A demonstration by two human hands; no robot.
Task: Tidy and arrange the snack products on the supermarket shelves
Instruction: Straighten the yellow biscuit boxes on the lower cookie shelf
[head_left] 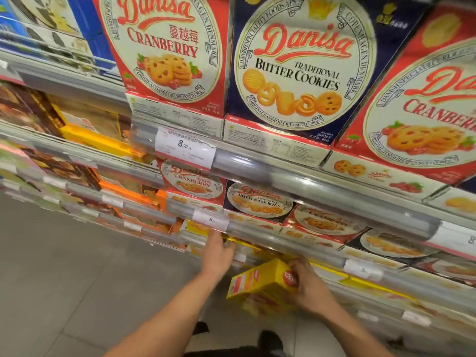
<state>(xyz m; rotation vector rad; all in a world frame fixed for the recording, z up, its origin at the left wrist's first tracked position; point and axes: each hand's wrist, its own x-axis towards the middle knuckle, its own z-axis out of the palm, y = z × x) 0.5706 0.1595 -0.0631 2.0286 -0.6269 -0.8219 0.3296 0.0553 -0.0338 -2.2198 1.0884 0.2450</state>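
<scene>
A yellow biscuit box (260, 282) with a red round logo is held in front of a low shelf, tilted, with my right hand (307, 287) gripping its right end. My left hand (219, 249) reaches into the low shelf just under the price rail, its fingers on a yellow box (233, 240) lying there; whether it grips that box is hidden. More yellow boxes (332, 273) line the same shelf to the right.
Red Danisa cranberry boxes (167, 52) and a blue Danisa butter cookie box (301, 68) fill the upper shelf, with more on the shelf below (260, 199). Price rails (296, 171) jut out at each level. Orange and brown boxes (85, 140) stand left. Grey floor (77, 266) lies lower left.
</scene>
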